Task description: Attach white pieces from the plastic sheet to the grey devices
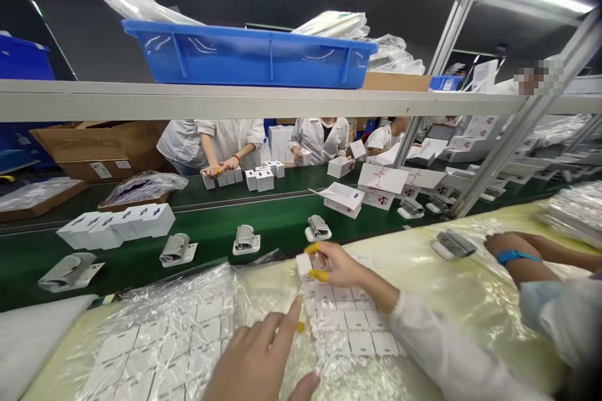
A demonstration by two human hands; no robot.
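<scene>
My right hand (342, 268), with yellow finger covers on its fingertips, is closed around a small white box (303, 264) at the back corner of a group of similar white boxes (356, 321). These sit in rows with clear plastic film about them. My left hand (258, 354) is at the bottom middle, fingers stretched out and holding nothing, with a yellow cover showing by a fingertip. To its left, more white boxes (172, 351) lie in rows under clear plastic wrap (214, 282).
Behind runs a green conveyor belt (277, 210) carrying grey rolled cuffs on white devices (245, 238), white boxes (117, 225) and open printed cartons (383, 180). A shelf (282, 103) above holds a blue bin (263, 56). Co-workers (230, 141) stand opposite; another person's arm (527, 257) is at right.
</scene>
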